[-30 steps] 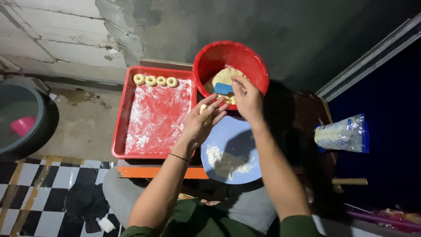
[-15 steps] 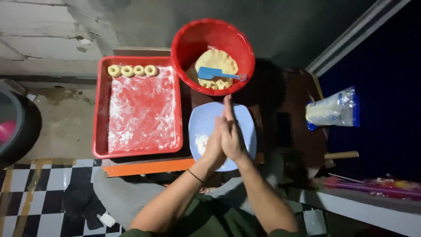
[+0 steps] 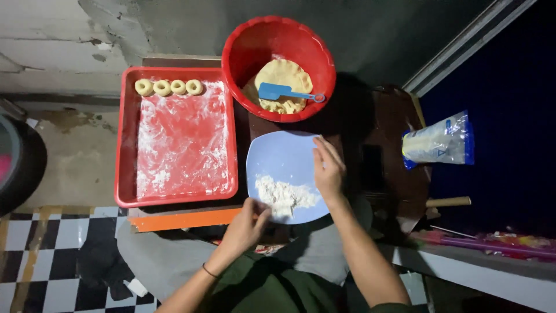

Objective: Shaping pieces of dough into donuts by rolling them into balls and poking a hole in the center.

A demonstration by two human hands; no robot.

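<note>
A pale blue plate [image 3: 284,156] with a heap of flour [image 3: 285,196] lies in front of me. My left hand [image 3: 244,225] is at the plate's near-left rim, fingers curled, its back to the camera, so what it holds is hidden. My right hand [image 3: 328,169] rests flat on the plate's right rim with fingers straight and nothing in it. Beyond the plate stands a red bowl [image 3: 237,52] with yellow dough [image 3: 284,81] and a blue scraper [image 3: 277,91]. A floured red tray [image 3: 124,139] on the left carries several dough rings [image 3: 169,87] along its far edge.
A clear bag of flour [image 3: 435,142] lies on the dark table to the right, with a wooden handle [image 3: 449,202] near it. An orange table edge [image 3: 185,219] runs below the tray. A dark round tub [image 3: 20,168] stands on the floor at far left. Checkered tiles [image 3: 40,255] lie below.
My hands were pressed together over the plate; now they have parted, the left dropping to the plate's near rim and the right to its right rim. The view has shifted slightly.
</note>
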